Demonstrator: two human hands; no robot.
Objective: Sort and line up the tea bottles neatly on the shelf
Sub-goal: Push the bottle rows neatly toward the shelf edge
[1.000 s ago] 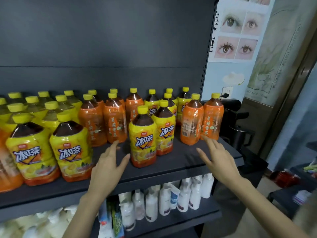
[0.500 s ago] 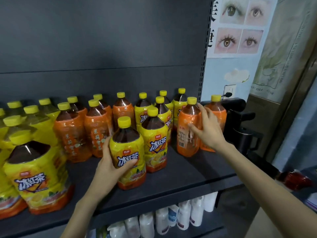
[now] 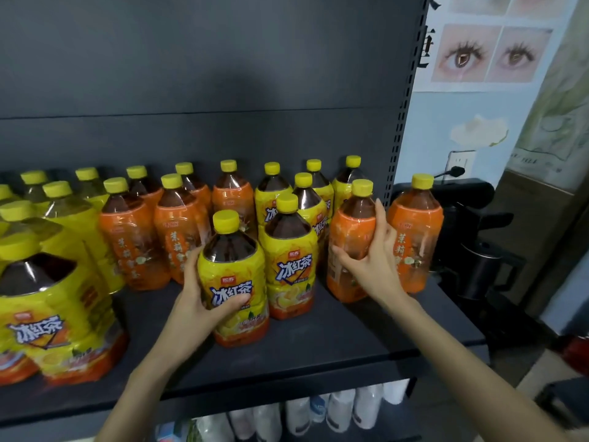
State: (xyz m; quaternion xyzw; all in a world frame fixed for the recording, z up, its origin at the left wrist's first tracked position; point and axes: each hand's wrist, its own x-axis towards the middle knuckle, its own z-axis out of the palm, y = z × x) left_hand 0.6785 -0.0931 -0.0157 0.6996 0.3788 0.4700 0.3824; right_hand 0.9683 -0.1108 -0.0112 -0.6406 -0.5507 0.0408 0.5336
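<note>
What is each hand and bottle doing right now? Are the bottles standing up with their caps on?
Left hand: wrapped around the front yellow bottle.
Front yellow bottle: upright, capped, held.
Right hand: gripping an orange bottle.
Held orange bottle: upright, capped.
Far-right orange bottle: upright, capped, not held.
Second yellow bottle: upright, capped, free.
Shelf: front part bare.

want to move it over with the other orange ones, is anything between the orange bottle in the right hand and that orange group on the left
Yes: two yellow-label bottles, one held by the left hand at and one behind it, stand between the held orange bottle and the orange group.
</note>
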